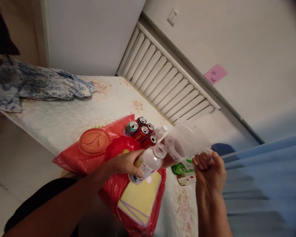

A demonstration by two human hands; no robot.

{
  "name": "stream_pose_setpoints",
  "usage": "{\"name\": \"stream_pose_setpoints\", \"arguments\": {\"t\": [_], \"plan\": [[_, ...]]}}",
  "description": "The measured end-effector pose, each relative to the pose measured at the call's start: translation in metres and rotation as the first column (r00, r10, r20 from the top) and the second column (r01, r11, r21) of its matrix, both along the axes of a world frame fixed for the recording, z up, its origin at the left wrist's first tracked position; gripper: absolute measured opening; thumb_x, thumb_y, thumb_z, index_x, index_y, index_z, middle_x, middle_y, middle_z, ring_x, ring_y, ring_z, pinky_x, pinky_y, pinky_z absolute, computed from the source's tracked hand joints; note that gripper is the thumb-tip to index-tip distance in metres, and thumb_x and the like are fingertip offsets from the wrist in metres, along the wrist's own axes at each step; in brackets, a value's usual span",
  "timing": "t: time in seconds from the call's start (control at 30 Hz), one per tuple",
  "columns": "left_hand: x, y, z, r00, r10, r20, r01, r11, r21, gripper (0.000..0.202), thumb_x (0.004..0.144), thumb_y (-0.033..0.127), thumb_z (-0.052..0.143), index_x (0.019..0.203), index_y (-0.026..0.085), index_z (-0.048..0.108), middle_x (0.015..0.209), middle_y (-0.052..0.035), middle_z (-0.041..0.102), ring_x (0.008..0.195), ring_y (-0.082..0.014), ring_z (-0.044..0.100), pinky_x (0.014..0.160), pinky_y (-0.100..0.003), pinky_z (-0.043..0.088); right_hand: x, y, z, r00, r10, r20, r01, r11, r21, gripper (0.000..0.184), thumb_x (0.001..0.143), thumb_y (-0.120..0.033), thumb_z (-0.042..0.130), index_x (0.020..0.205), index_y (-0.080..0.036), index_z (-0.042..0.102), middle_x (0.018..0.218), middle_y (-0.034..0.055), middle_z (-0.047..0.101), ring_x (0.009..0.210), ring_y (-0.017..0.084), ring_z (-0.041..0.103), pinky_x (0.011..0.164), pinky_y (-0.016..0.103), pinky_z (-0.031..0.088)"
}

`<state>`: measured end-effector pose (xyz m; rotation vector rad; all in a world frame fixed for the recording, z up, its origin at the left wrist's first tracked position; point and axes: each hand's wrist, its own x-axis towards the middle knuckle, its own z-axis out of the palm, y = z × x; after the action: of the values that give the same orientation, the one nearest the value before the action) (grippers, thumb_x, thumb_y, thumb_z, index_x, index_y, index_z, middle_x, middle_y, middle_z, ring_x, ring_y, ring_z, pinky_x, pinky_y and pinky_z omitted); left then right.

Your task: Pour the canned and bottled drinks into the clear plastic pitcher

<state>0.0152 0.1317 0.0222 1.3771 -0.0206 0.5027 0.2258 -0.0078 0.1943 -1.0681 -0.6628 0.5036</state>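
My left hand (pixel 127 163) is wrapped round a clear plastic bottle (pixel 148 161) with a printed label. The bottle leans to the right, and its mouth is uncapped. Fingers of my right hand (pixel 210 169) are closed at the near right side of a translucent plastic jug (pixel 187 138); the exact grip is partly hidden. That jug is tilted, with some brownish liquid visible low in it, close beside the bottle's mouth. Under my left hand lie a red plastic bag (pixel 74 156), a red dish (pixel 118 144) and folded yellow cloths (pixel 140 197).
Several opened drink cans (pixel 140 131) and a small clear bottle (pixel 160 131) stand behind the bottle. An orange round lid (pixel 94 141) rests on the bag. Green packaging (pixel 182 168) lies below the jug. A radiator (pixel 170 79) and blue curtain (pixel 266 184) border the flowered table (pixel 108 102).
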Motion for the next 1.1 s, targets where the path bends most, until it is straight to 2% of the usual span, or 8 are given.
{"name": "stream_pose_setpoints", "arguments": {"t": [0.17, 0.37, 0.5, 0.6, 0.73, 0.83, 0.97, 1.1], "plan": [[0.002, 0.010, 0.001, 0.977, 0.172, -0.125, -0.177, 0.984, -0.034, 0.078, 0.059, 0.033, 0.084, 0.130, 0.024, 0.053, 0.120, -0.0046, 0.071, 0.110, -0.0304, 0.066, 0.086, -0.032, 0.053, 0.017, -0.020, 0.010, 0.999, 0.003, 0.036, 0.001, 0.994, -0.111, 0.040, 0.072, -0.031, 0.075, 0.053, -0.021, 0.041, 0.046, -0.0095, 0.031, 0.040, 0.005, 0.024, 0.041, 0.022, 0.030], [0.008, 0.016, 0.000, 0.908, 0.357, -0.222, -0.345, 0.934, 0.091, 0.068, 0.060, 0.024, 0.076, 0.123, 0.025, 0.054, 0.115, -0.0030, 0.071, 0.105, -0.0275, 0.067, 0.084, -0.030, 0.052, 0.035, -0.038, 0.013, 0.987, 0.086, 0.134, -0.051, 0.969, -0.243, 0.048, 0.076, -0.040, 0.076, 0.051, -0.021, 0.041, 0.047, -0.0086, 0.029, 0.041, 0.006, 0.025, 0.041, 0.023, 0.028], [0.013, 0.018, -0.011, 0.888, 0.394, -0.240, -0.366, 0.918, 0.153, 0.065, 0.060, 0.023, 0.074, 0.122, 0.023, 0.054, 0.112, -0.0038, 0.071, 0.100, -0.0259, 0.068, 0.079, -0.029, 0.053, 0.040, -0.045, 0.014, 0.965, 0.167, 0.202, -0.095, 0.942, -0.322, 0.049, 0.078, -0.048, 0.075, 0.051, -0.021, 0.043, 0.046, -0.0078, 0.029, 0.040, 0.007, 0.024, 0.040, 0.025, 0.024], [0.017, 0.017, -0.018, 0.880, 0.401, -0.253, -0.367, 0.914, 0.173, 0.067, 0.059, 0.020, 0.073, 0.123, 0.023, 0.053, 0.113, -0.0046, 0.071, 0.099, -0.0254, 0.068, 0.076, -0.028, 0.053, 0.036, -0.045, 0.015, 0.947, 0.174, 0.269, -0.075, 0.937, -0.342, 0.053, 0.078, -0.051, 0.074, 0.049, -0.021, 0.041, 0.045, -0.0072, 0.029, 0.040, 0.007, 0.023, 0.041, 0.025, 0.019], [0.019, 0.016, -0.022, 0.885, 0.391, -0.253, -0.353, 0.918, 0.180, 0.065, 0.061, 0.019, 0.072, 0.123, 0.021, 0.053, 0.109, -0.0052, 0.070, 0.094, -0.0257, 0.069, 0.069, -0.027, 0.052, 0.030, -0.043, 0.018, 0.919, 0.209, 0.334, -0.059, 0.911, -0.407, 0.057, 0.078, -0.055, 0.074, 0.048, -0.021, 0.039, 0.045, -0.0070, 0.028, 0.042, 0.007, 0.023, 0.042, 0.025, 0.019], [0.018, 0.017, -0.022, 0.872, 0.403, -0.276, -0.360, 0.912, 0.196, 0.064, 0.060, 0.020, 0.072, 0.121, 0.022, 0.054, 0.107, -0.0039, 0.070, 0.092, -0.0251, 0.069, 0.067, -0.027, 0.052, 0.029, -0.040, 0.020, 0.899, 0.252, 0.359, -0.063, 0.885, -0.462, 0.060, 0.078, -0.059, 0.074, 0.049, -0.021, 0.038, 0.045, -0.0073, 0.028, 0.042, 0.007, 0.022, 0.042, 0.025, 0.018], [0.016, 0.017, -0.018, 0.873, 0.406, -0.270, -0.359, 0.910, 0.208, 0.064, 0.059, 0.019, 0.072, 0.120, 0.023, 0.054, 0.112, -0.0037, 0.070, 0.100, -0.0257, 0.068, 0.074, -0.026, 0.052, 0.031, -0.037, 0.024, 0.883, 0.288, 0.370, -0.057, 0.849, -0.525, 0.060, 0.076, -0.065, 0.074, 0.051, -0.021, 0.041, 0.044, -0.0083, 0.027, 0.042, 0.006, 0.020, 0.042, 0.024, 0.016], [0.013, 0.016, -0.013, 0.875, 0.395, -0.280, -0.349, 0.915, 0.202, 0.066, 0.058, 0.020, 0.072, 0.122, 0.020, 0.054, 0.110, -0.0056, 0.070, 0.096, -0.0264, 0.068, 0.072, -0.029, 0.053, 0.033, -0.034, 0.027, 0.878, 0.316, 0.358, -0.060, 0.817, -0.573, 0.058, 0.076, -0.063, 0.076, 0.054, -0.021, 0.043, 0.045, -0.0087, 0.029, 0.042, 0.006, 0.021, 0.042, 0.023, 0.017]]}}
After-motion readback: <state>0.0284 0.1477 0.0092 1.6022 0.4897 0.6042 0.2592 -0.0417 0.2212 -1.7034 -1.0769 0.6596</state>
